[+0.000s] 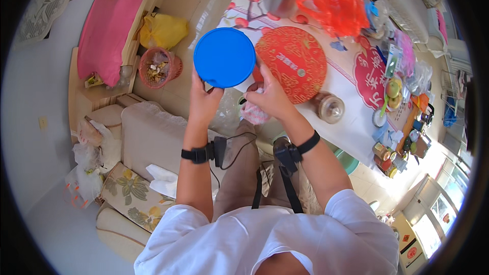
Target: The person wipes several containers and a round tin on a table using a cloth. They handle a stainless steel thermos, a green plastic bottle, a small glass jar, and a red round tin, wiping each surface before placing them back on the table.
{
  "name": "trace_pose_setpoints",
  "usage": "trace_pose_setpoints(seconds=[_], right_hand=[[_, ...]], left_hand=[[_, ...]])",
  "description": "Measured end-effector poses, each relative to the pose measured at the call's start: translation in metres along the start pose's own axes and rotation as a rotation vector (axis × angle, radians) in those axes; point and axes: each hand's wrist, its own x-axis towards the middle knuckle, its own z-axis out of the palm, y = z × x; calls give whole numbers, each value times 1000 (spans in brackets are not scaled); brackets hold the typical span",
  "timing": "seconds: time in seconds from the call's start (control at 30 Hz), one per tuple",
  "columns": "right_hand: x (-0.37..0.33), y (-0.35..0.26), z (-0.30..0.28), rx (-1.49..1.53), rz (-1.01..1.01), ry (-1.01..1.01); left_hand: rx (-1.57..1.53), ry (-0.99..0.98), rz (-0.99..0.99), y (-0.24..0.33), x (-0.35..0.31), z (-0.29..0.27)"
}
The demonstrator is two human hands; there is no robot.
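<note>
Now my forearms (pixel 195 186) reach forward, converging. My left hand (pixel 205 99) grips the near left rim of a round, blue plastic lid (pixel 224 57), left of a round, red, gold-patterned disc (pixel 293 63); the lid's flat face points up toward me, equally wide every way. My right hand (pixel 271 93), curled at its right rim, holds a pink-and-white cloth (pixel 254 114).

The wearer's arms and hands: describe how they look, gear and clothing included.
The left hand and right hand are bare, without gloves. The sleeves are short and white. The left forearm and right forearm each wear a black strap with a boxy black device; a thin black cable loops beside the left one.
</note>
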Motion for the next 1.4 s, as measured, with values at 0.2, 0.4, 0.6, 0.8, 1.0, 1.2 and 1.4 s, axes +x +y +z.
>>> trace_pose_setpoints(seconds=[0.2, 0.4, 0.6, 0.8, 1.0, 1.2, 1.4], right_hand=[[59, 62, 7, 42, 90, -2], [67, 71, -14, -57, 273, -42], [94, 9, -29, 287, 234, 575], [174, 7, 23, -607, -629, 344], [177, 25, -6, -939, -503, -121], [131, 39, -24, -858, -350, 141], [79, 57, -15, -891, -309, 238]], left_hand=[[-20, -100, -45, -88, 58, -35], [14, -157, -86, -107, 68, -32], [-220, -93, -196, -83, 67, -32], [-239, -183, -247, -79, 67, -10], [-349, -206, -287, -80, 64, -2], [-120, -184, -219, -88, 67, 5], [-149, -176, -191, -104, 65, 12]])
